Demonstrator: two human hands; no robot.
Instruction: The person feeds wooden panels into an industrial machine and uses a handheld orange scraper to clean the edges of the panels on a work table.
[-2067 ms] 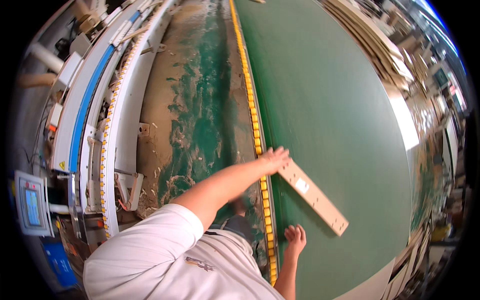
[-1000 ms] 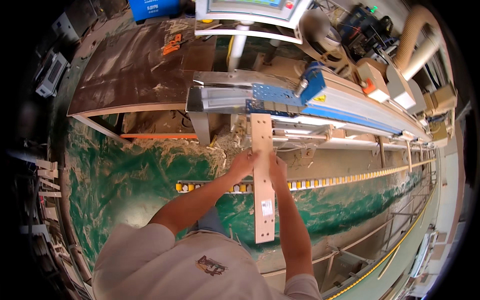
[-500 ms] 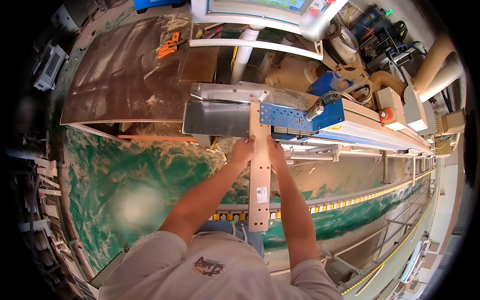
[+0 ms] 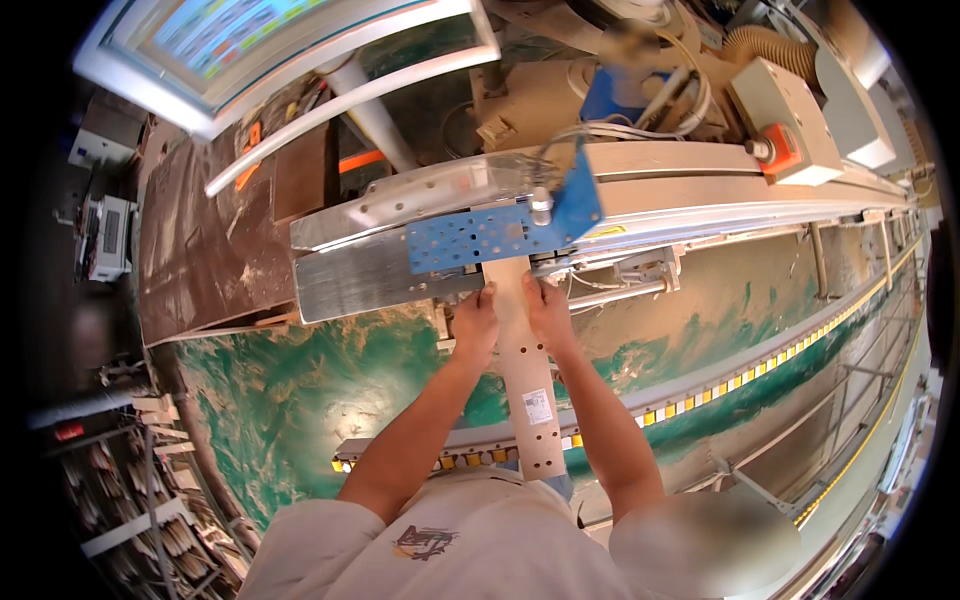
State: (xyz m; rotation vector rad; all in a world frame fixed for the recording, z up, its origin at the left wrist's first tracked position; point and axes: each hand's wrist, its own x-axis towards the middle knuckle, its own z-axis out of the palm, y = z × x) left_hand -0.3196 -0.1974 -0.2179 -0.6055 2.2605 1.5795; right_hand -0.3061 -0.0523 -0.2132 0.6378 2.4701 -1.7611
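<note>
A long, narrow wooden board (image 4: 518, 365) with drilled holes and a white label (image 4: 537, 405) points from my body toward the machine. Its far end is hidden under a blue perforated metal plate (image 4: 455, 243). My left hand (image 4: 476, 325) grips the board's left edge, and my right hand (image 4: 549, 315) grips the right edge at about the same height. Both hands are closed, with thumbs on the board's upper face. Left of the board, a smooth metal bed (image 4: 360, 275) extends beneath the blue plate.
A long machine rail (image 4: 700, 190) runs off to the right, with a red-orange button box (image 4: 775, 148) on it. A control screen (image 4: 230, 40) stands at upper left above a brown table (image 4: 205, 240). Behind the board, a roller track (image 4: 690, 400) crosses close to my body.
The board's far end, earlier visible left of the blue plate, is now beneath it. My hands still grip the board. The view has turned and shifted right.
</note>
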